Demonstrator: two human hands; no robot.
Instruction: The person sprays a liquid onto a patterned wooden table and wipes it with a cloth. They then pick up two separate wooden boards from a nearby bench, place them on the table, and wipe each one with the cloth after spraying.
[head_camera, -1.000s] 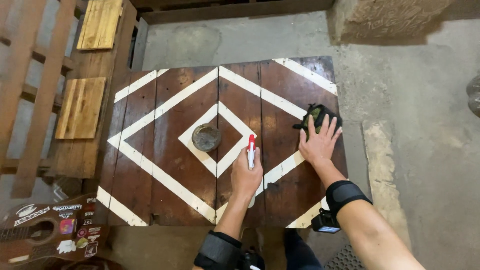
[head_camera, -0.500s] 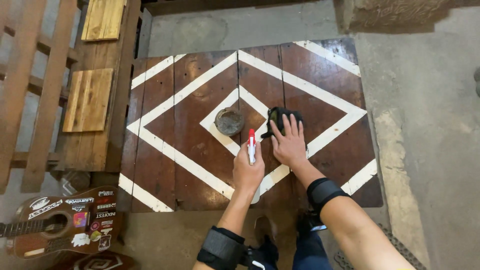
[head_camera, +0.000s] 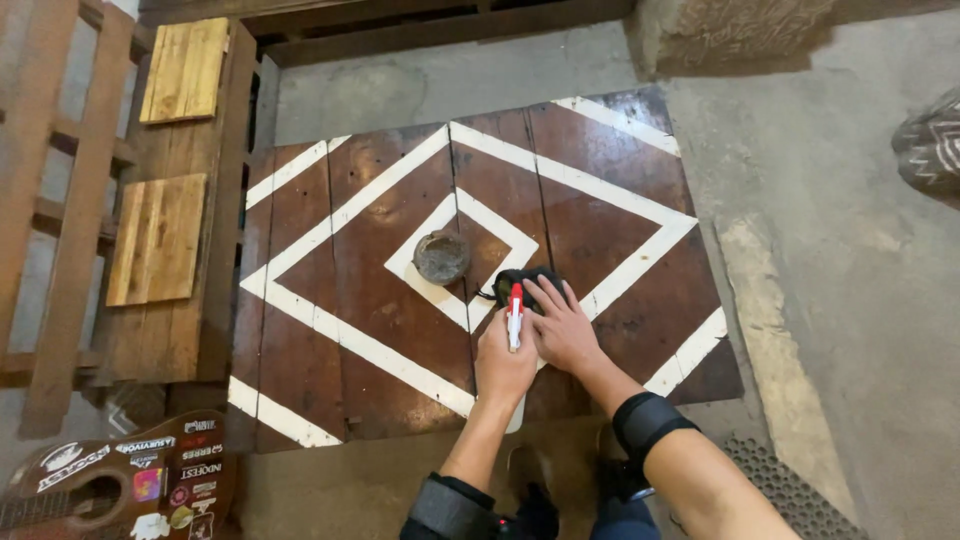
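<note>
My left hand (head_camera: 503, 362) is closed around a slim red and white spray can (head_camera: 516, 314), held upright over the near middle of a dark brown wooden panel (head_camera: 610, 210) painted with white diamond lines. Just to its right, my right hand (head_camera: 560, 327) presses flat on a black cloth-like pad (head_camera: 518, 278) lying on the panel. A small round dirty tin (head_camera: 442, 257) stands on the inner white diamond, left of and beyond the pad.
Wooden pallets (head_camera: 60, 200) with two pale boards (head_camera: 160, 238) lie to the left. A sticker-covered guitar (head_camera: 120, 490) rests at bottom left. Concrete floor (head_camera: 820, 200) surrounds the panel. Another person's patterned shoe (head_camera: 930, 150) shows at the right edge.
My right hand slid the black pad leftward across the panel, from the right side to beside the can. The view also moved in closer.
</note>
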